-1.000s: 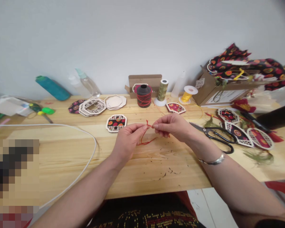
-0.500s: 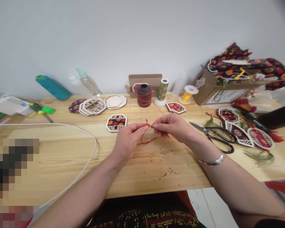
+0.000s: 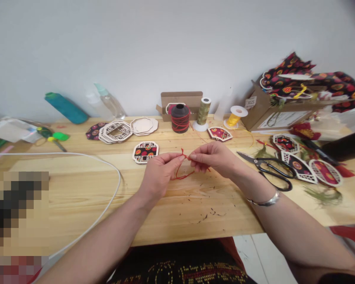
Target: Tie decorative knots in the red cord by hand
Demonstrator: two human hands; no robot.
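Note:
A thin red cord (image 3: 181, 178) hangs in a loop below my fingers, above the wooden table. My left hand (image 3: 162, 170) pinches it between thumb and forefinger, with a short end sticking up. Close by on the right, my right hand (image 3: 212, 158) pinches the same cord, and part of it is hidden behind those fingers. An octagonal ornament (image 3: 145, 152) with patterned cloth in a pale lattice frame lies just beyond my left hand. To the right of my right hand rest black-handled scissors (image 3: 269, 167).
Along the back stand a spool of red cord (image 3: 180, 120), a green-gold thread spool (image 3: 204, 111) and a yellow spool (image 3: 236, 116). A cardboard box (image 3: 276, 112) full of cloth is at right. Lattice frames (image 3: 116, 132) lie at left, near a white cable (image 3: 116, 185). Dark scraps dot the table.
Both hands keep their pinch on the red cord in nearly the same place. The right fingers have shifted very slightly, and the view has moved a little.

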